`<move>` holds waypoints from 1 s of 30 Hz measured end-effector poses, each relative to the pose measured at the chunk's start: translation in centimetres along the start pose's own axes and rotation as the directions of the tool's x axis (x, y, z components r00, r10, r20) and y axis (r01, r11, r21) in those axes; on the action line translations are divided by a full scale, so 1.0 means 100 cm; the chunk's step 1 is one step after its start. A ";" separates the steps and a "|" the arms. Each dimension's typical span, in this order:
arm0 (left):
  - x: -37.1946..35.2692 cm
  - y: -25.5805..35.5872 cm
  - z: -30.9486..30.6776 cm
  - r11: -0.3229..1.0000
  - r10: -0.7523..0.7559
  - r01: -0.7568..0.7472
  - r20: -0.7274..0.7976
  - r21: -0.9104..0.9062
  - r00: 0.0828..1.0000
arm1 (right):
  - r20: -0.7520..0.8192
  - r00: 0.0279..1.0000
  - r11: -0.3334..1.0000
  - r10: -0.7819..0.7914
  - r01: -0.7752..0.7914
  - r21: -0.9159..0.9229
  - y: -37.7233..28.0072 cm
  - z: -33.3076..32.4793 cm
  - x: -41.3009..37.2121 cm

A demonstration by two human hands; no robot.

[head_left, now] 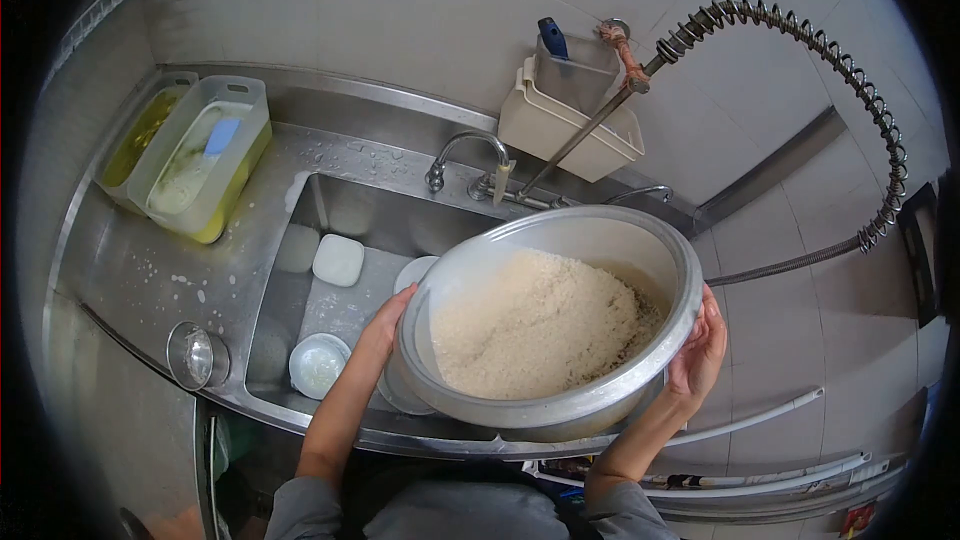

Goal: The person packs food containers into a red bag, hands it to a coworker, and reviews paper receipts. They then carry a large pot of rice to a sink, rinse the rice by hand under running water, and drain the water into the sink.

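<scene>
A large metal pot [683, 275] is tilted over the right part of the sink [385, 208], with a mass of pale rice [535, 325] inside it. My left hand [388, 318] grips the pot's left side near the rim. On the right side, my right hand [700, 350] holds the pot with fingers around its outer wall. Below and left of the pot, a white square dish [339, 260] and a white bowl [319, 364] lie in the sink. White plates there are partly hidden by the pot.
Two plastic tubs [235, 105] with yellow-green liquid stand at the back left. A metal cup [190, 355] is on the left front edge. Behind the sink are a faucet [470, 140], stacked bins [560, 130] and a coiled spray hose [885, 130].
</scene>
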State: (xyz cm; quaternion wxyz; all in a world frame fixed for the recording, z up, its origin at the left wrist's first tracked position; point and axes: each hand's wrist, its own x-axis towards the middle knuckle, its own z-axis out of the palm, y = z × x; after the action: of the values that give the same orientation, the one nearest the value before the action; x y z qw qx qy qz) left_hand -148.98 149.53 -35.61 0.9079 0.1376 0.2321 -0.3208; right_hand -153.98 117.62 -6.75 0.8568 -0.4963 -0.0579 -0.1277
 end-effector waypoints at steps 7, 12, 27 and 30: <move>-0.005 0.000 0.004 1.000 0.017 -0.017 -0.023 0.022 1.000 | -0.049 0.999 1.000 -0.004 0.003 -0.017 0.002 0.009 0.001; 0.000 0.001 -0.005 1.000 0.000 0.001 0.035 -0.019 0.999 | -0.032 0.999 1.000 -0.009 0.008 -0.009 0.003 0.009 0.000; 0.001 0.003 -0.006 1.000 0.022 -0.022 0.021 0.000 1.000 | 0.004 1.000 1.000 0.002 -0.002 -0.029 0.006 0.008 0.001; 0.001 0.003 -0.005 1.000 0.022 -0.022 0.012 -0.002 1.000 | -0.064 0.998 0.996 -0.005 0.000 -0.084 0.006 0.015 0.000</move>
State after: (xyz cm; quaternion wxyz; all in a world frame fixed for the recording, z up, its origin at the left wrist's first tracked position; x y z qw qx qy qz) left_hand -148.94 149.88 -36.03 0.9128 0.1372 0.2255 -0.3115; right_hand -153.80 119.19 -6.47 0.8365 -0.5273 -0.0255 -0.1470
